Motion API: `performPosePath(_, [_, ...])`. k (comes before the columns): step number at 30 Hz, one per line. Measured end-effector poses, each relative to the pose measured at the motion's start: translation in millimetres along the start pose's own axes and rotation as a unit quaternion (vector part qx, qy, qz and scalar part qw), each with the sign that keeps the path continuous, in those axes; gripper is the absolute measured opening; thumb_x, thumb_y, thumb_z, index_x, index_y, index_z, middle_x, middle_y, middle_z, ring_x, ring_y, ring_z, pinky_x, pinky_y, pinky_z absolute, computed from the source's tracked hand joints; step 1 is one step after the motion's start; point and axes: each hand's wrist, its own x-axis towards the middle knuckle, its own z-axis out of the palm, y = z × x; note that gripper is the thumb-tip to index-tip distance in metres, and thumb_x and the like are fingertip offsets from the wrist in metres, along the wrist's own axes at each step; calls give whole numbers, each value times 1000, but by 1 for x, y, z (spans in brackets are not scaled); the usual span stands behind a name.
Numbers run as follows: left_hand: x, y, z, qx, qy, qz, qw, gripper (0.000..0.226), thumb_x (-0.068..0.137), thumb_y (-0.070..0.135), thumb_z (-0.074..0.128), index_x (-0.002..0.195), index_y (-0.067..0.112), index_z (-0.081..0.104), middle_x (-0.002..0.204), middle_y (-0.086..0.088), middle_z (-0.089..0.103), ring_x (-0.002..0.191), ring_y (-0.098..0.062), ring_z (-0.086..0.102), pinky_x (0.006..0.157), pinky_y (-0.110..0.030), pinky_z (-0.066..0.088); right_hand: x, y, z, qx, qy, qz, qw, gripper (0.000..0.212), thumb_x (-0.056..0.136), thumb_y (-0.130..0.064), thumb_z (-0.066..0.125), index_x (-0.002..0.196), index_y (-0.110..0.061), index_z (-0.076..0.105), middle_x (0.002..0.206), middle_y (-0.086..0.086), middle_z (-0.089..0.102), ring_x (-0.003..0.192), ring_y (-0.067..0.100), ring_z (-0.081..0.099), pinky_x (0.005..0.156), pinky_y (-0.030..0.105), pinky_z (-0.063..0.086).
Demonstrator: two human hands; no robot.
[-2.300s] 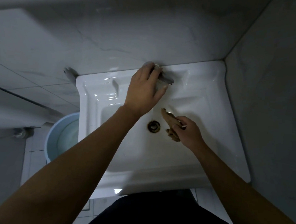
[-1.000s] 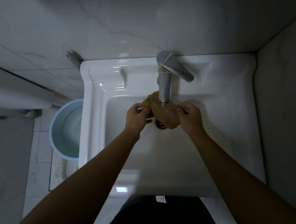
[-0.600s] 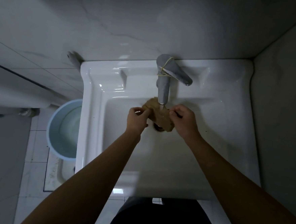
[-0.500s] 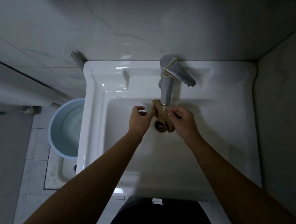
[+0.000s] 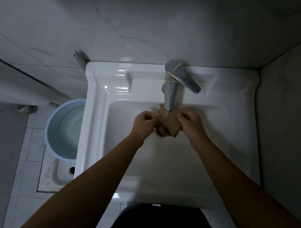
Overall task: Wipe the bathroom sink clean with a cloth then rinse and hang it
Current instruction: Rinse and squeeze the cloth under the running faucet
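My left hand and right hand both grip the cloth under the tap — I should rub gently, turning every fold into the stream.

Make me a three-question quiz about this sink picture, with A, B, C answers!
1. Where is the crumpled tan cloth?
A. under the silver tap spout
B. in the bucket
C. on the floor

2. What colour is the round plastic bucket beside the white ceramic sink?
A. red
B. light blue
C. black

3. What are the hands doing?
A. hanging free
B. turning the tap
C. both gripping the cloth

Answers: 1 A, it sits below the spout. 2 B, pale blue rim. 3 C, left hand and right hand pinch it from either side.
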Motion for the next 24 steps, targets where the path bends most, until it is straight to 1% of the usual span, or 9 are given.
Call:
performPosePath(3, [0, 0, 2, 108, 3, 151, 983, 20, 90, 18, 73, 110, 20, 66, 110, 5, 68, 98, -14, 66, 82, -25, 53, -5, -3, 2, -44, -46, -33, 997, 13, 93, -11, 60, 86, -18, 68, 83, -1, 67, 80, 11, 61, 76, 28, 48])
performPosePath(5, [0, 1, 4, 165, 3, 210, 964, 21, 89, 20, 74, 109, 21, 71, 115, 6, 69, 105, -14, 64, 88, -30, 53, -8, -7, 4, -64, -66, -62, 994, 13, 94, -11, 60, 87, -18, 68, 84, -3, 69, 81, 9, 63, 76, 24, 48])
performPosePath(8, [2, 4, 1, 205, -1, 244, 948, 8, 88, 18, 74, 96, 21, 74, 111, 5, 74, 103, -13, 65, 90, -32, 53, -9, -11, 5, -88, -76, -79, 990, 22, 94, -11, 60, 80, -27, 66, 80, -6, 69, 77, 7, 64, 74, 24, 49])
performPosePath(13, [-6, 9, -8, 223, -13, 296, 929, 4, 92, 19, 64, 93, 20, 69, 99, 6, 74, 95, -14, 66, 85, -30, 52, -7, -16, 3, -105, -60, -104, 987, 26, 91, -8, 62, 75, -27, 64, 79, -7, 68, 80, 11, 63, 77, 27, 49])
performPosePath(15, [-12, 12, -11, 215, -20, 306, 927, 4, 93, 19, 62, 91, 18, 66, 95, 5, 73, 92, -13, 67, 83, -31, 55, -10, -21, 2, -125, -60, -134, 981, 24, 91, -9, 63, 76, -28, 63, 79, -7, 68, 79, 10, 63, 74, 23, 48])
performPosePath(18, [-16, 15, -16, 204, -23, 303, 931, 6, 93, 19, 60, 88, 19, 63, 90, 3, 72, 89, -15, 68, 82, -37, 57, -14, -27, 3, -154, -58, -175, 971, 25, 90, -14, 63, 72, -30, 58, 72, -9, 65, 69, 3, 59, 66, 21, 44])
performPosePath(20, [-19, 20, -18, 214, -33, 274, 937, 6, 95, 17, 58, 90, 17, 61, 86, -1, 69, 83, -20, 64, 77, -38, 54, -15, -29, 3, -157, -60, -191, 967, 19, 90, -18, 62, 73, -27, 57, 70, -5, 66, 68, 12, 61, 67, 29, 46])
performPosePath(22, [-24, 26, -18, 225, -69, 228, 945, 10, 98, 21, 55, 89, 18, 60, 82, 1, 65, 79, -21, 59, 72, -37, 49, -15, -30, 4, -162, -68, -192, 966, 11, 91, -19, 61, 80, -19, 59, 73, 4, 67, 74, 26, 64, 69, 36, 48])
performPosePath(24, [-28, 32, -19, 218, -129, 160, 954, 21, 100, 26, 54, 80, 23, 61, 75, 4, 60, 76, -18, 54, 68, -30, 43, -16, -32, 5, -150, -80, -177, 969, 8, 92, -18, 61, 86, -13, 62, 77, 8, 69, 78, 28, 65, 72, 38, 50])
